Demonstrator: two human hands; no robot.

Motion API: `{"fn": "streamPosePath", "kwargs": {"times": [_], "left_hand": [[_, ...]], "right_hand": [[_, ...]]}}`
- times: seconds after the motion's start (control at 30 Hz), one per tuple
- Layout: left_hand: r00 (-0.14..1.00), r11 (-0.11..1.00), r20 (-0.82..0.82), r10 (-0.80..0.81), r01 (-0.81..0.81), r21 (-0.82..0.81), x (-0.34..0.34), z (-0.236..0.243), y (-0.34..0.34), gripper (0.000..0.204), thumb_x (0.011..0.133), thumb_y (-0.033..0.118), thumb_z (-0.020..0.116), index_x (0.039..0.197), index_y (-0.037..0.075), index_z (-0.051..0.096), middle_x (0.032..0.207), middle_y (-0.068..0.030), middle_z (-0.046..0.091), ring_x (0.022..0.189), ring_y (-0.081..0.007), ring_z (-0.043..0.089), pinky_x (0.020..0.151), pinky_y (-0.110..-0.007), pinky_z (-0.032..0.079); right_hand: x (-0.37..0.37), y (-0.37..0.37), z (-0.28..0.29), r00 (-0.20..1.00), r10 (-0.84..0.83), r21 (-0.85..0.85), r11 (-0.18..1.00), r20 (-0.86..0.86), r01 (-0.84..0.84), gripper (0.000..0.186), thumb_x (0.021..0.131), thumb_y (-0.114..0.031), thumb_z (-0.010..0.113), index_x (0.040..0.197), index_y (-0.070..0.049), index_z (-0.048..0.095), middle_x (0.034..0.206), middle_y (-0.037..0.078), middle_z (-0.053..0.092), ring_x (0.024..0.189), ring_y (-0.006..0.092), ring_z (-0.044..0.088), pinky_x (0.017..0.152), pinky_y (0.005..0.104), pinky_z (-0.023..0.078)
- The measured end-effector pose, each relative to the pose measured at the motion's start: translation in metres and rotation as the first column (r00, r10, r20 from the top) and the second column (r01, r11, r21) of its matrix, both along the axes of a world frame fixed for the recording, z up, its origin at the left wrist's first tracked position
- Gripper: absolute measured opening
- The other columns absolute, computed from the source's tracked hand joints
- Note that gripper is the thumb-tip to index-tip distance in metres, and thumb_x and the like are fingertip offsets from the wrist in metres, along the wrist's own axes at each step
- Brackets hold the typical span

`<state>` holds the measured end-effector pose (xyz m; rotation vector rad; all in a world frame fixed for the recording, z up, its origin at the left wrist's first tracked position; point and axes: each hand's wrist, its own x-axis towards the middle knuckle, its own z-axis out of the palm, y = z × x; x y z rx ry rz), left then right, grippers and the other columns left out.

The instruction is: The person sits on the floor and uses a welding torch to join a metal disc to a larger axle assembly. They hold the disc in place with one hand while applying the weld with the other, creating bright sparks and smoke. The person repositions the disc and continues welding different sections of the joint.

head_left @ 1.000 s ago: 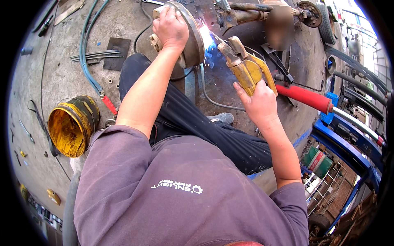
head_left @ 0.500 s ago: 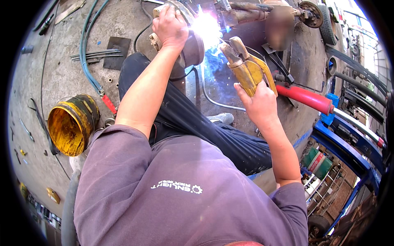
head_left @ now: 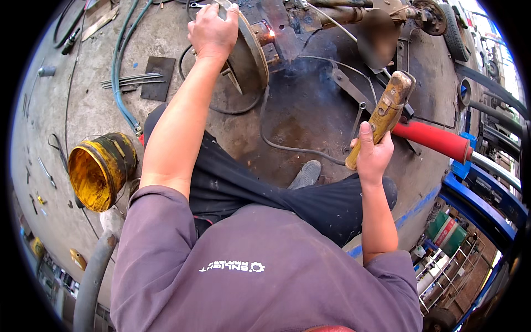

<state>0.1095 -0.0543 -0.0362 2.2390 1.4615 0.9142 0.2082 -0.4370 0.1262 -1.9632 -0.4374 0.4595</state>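
My left hand (head_left: 214, 32) is closed over the upper rim of a round, rusty metal drum (head_left: 251, 61), like a wheel's brake drum. Beside the drum, a small orange-hot spot (head_left: 271, 33) glows on the metal joined to it, next to a flat brown steel plate (head_left: 282, 30). Thin smoke hangs below that. To the right, my right hand (head_left: 374, 153) grips a worn yellow welding electrode holder (head_left: 385, 110), pointing up and held away from the glowing spot. Whether a rod sits in its jaws is unclear.
A red cylinder (head_left: 434, 139) lies beyond the holder, near a blue steel frame (head_left: 481, 205). A grey cable (head_left: 293, 148) crosses the floor by my shoe. At left stand a yellow-stained bucket (head_left: 102, 171), blue hoses (head_left: 117, 72) and a dark plate (head_left: 157, 77) with several rods.
The bright welding arc has gone out, leaving a glowing spot. My right hand has drawn the electrode holder back to the right and turned it. My left hand and the drum have shifted and tilted.
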Motion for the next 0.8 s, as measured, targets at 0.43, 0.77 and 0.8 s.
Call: {"fn": "streamPosePath", "kwargs": {"times": [0.43,0.77,0.8], "left_hand": [[0.977,0.976,-0.204,0.063,-0.017,0.219,0.002,0.012,-0.103,0.094,0.083,0.053,0.074,0.153,0.0,0.041,0.153,-0.0273,0.043,0.132,-0.0489,0.047,0.111,-0.053,0.041],[0.966,0.991,-0.258,-0.035,0.066,0.113,0.012,0.024,-0.016,0.083,0.079,0.048,0.07,0.149,0.008,0.051,0.154,-0.0201,0.05,0.127,-0.0411,0.058,0.104,-0.048,0.049],[0.965,0.996,-0.26,-0.034,0.054,0.071,0.011,0.026,0.004,0.087,0.078,0.05,0.072,0.152,0.01,0.05,0.148,-0.0208,0.056,0.133,-0.0392,0.057,0.11,-0.045,0.046]], "right_hand": [[0.016,-0.032,-0.01,0.957,0.04,0.324,0.944,-0.288,0.058,0.025,0.095,-0.004,0.069,0.112,0.001,0.052,0.088,0.006,0.06,0.07,0.0119,0.062,0.064,0.0274,0.053],[0.022,-0.051,-0.017,0.968,0.071,0.184,0.983,-0.242,-0.026,0.026,0.095,-0.003,0.067,0.115,0.0,0.05,0.092,0.007,0.057,0.072,0.0156,0.062,0.067,0.0317,0.056],[0.021,-0.048,-0.017,0.967,0.086,0.178,0.983,-0.24,-0.043,0.027,0.095,-0.003,0.067,0.115,0.0,0.05,0.091,0.007,0.058,0.072,0.0157,0.062,0.068,0.0316,0.056]]}}
